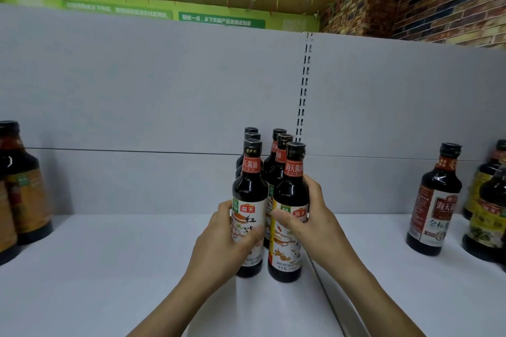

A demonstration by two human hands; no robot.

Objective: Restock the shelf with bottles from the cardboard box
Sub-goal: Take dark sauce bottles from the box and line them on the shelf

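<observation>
Dark soy sauce bottles with black caps and red neck labels stand in two rows on the white shelf [109,268]. My left hand [221,241] grips the front bottle of the left row [250,194] around its label. My right hand [309,216] wraps the front bottle of the right row [291,189], which stands upright on the shelf. Behind each front bottle stand two more bottles [279,150], mostly hidden. The cardboard box is out of view.
Larger dark bottles [24,191] stand at the far left edge. Other sauce bottles [435,200] stand at the right. A grey back panel [164,90] with a slotted upright [304,90] rises behind. A seam [325,290] splits the shelf just right of my bottles.
</observation>
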